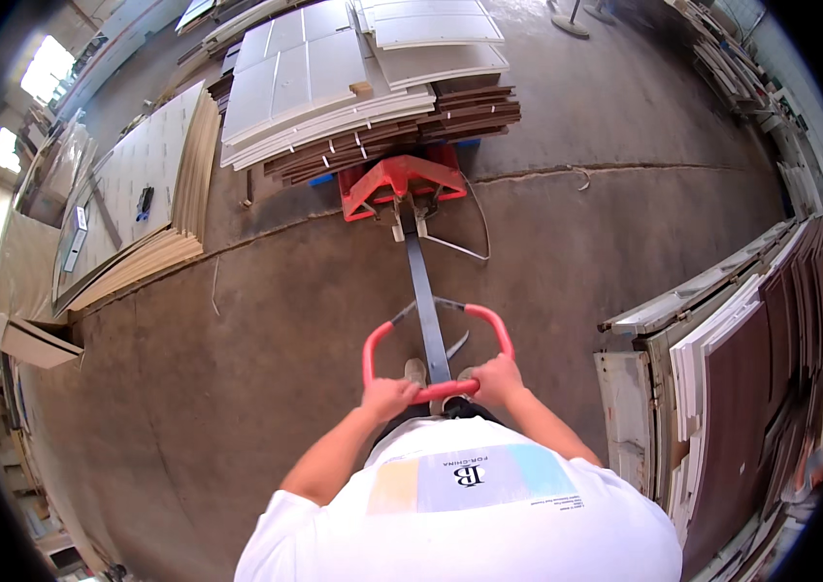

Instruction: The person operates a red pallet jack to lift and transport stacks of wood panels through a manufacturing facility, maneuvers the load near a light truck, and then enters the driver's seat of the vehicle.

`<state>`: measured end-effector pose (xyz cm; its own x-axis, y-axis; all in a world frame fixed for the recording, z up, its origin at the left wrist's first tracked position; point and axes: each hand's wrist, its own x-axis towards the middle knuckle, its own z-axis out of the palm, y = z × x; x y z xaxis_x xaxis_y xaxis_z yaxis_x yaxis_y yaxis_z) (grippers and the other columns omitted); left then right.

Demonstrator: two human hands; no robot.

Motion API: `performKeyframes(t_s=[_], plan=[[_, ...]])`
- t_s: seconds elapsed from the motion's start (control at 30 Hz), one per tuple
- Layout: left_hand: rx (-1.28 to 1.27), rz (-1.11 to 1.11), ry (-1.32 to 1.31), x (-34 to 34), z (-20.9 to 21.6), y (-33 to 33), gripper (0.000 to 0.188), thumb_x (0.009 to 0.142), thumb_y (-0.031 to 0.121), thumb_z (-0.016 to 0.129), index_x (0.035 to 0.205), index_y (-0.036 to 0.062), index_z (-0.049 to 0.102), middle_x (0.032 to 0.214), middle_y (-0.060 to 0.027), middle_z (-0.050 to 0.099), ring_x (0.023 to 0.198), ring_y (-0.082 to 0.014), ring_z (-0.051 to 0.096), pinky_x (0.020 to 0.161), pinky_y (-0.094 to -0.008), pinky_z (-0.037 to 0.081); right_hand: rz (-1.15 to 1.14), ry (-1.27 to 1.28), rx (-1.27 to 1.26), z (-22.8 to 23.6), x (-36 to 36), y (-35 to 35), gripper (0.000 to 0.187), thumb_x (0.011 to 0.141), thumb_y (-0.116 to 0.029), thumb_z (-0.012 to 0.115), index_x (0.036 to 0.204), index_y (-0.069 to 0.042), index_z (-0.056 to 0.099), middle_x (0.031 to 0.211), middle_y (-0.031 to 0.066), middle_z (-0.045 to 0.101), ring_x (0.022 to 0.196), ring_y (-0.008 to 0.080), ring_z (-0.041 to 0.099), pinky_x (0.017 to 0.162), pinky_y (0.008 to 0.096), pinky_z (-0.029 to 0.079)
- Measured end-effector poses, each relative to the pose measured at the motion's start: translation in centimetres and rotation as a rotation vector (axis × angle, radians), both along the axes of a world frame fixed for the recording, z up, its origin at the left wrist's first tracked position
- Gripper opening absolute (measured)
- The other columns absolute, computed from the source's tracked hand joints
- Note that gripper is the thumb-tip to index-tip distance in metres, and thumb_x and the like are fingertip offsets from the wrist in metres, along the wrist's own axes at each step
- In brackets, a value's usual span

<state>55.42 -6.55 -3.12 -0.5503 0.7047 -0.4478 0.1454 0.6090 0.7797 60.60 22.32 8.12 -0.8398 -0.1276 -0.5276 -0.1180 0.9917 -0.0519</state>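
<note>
Both my hands grip the near bar of a red loop handle (491, 325), close in front of my body. My left hand (390, 396) is wrapped round the bar's left end, and my right hand (497, 379) round its right end. From the handle a grey shaft (421, 291) runs forward to the red pallet truck (402, 177). Above the truck lies a tall load of white panels (300, 73) and dark brown boards (475, 112), stacked flat. Blue bits show beneath the load. The forks are hidden under it.
At the left a stack of large boards (135, 175) carries a small black tool (145, 204). On the right, brown and white panels (737, 388) lean upright in a row. A thin white strip (484, 228) curves on the concrete floor (266, 339) beside the truck. Far right, more boards (722, 73) stand.
</note>
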Motion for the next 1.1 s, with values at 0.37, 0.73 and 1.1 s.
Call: performKeyframes(t_s=[0.37, 0.73, 1.1], plan=[[0.401, 0.485, 0.717, -10.0, 7.7, -2.2, 0.015, 0.075, 0.012, 0.066, 0.06, 0.0113, 0.066, 0.061, -0.016, 0.064, 0.059, -0.0352, 0.067, 0.063, -0.0425, 0.058, 0.25, 0.757, -0.201, 5.0, -10.7, -0.9, 0.037, 0.059, -0.038, 0.084, 0.056, -0.016, 0.054, 0.055, 0.0057, 0.057, 0.053, 0.0269, 0.062, 0.058, 0.042, 0.05], [0.259, 0.317, 0.422, -8.6, 7.2, -1.6, 0.018, 0.093, 0.024, 0.067, 0.078, 0.018, 0.076, 0.081, -0.0095, 0.075, 0.077, -0.031, 0.074, 0.075, -0.0462, 0.059, 0.14, 0.5, -0.168, 7.9, -10.1, 0.2, 0.025, 0.069, -0.031, 0.08, 0.062, -0.016, 0.061, 0.062, 0.0046, 0.066, 0.062, 0.0267, 0.069, 0.066, 0.0417, 0.053], [0.121, 0.157, 0.408, 2.3, -1.7, -0.7, 0.027, 0.092, 0.03, 0.063, 0.075, 0.0106, 0.071, 0.073, -0.0176, 0.071, 0.07, -0.0377, 0.07, 0.069, -0.0519, 0.056, 0.059, 0.22, -0.055, -2.1, 1.4, 0.2, 0.013, 0.075, -0.026, 0.078, 0.071, -0.017, 0.07, 0.073, 0.0066, 0.07, 0.074, 0.0282, 0.071, 0.075, 0.0461, 0.053]])
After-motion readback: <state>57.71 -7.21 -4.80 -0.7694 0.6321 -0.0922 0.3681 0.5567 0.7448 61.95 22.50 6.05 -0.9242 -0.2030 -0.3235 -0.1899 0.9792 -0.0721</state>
